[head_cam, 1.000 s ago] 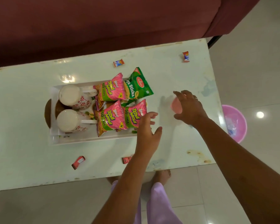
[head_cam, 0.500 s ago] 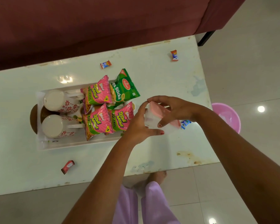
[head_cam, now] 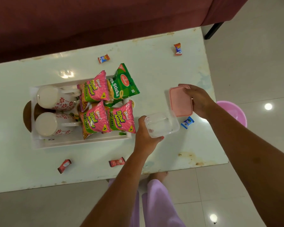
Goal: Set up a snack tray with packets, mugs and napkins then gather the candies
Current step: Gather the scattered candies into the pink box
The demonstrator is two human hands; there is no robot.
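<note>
My left hand [head_cam: 146,135] grips a small clear plastic box [head_cam: 161,124] just right of the white tray [head_cam: 75,142]. My right hand [head_cam: 198,99] holds the box's pink lid [head_cam: 179,102], lifted off and tilted. On the tray stand two white floral mugs [head_cam: 54,98] [head_cam: 52,124], three pink snack packets [head_cam: 95,89] and a green packet [head_cam: 123,84]. Candies lie scattered on the table: a blue one [head_cam: 187,122] beside the box, two red ones [head_cam: 64,166] [head_cam: 117,162] near the front edge, two orange-blue ones [head_cam: 104,58] [head_cam: 177,49] at the back.
The pale glass table [head_cam: 162,66] has stains near its front right corner. A maroon sofa [head_cam: 88,20] runs along the far side. A pink plastic tub [head_cam: 233,112] sits on the tiled floor to the right. My legs in lilac trousers [head_cam: 157,203] stand at the front edge.
The closed pink-lidded box was picked up by both hands. The right hand has pulled the lid off to the right while the left keeps the clear base.
</note>
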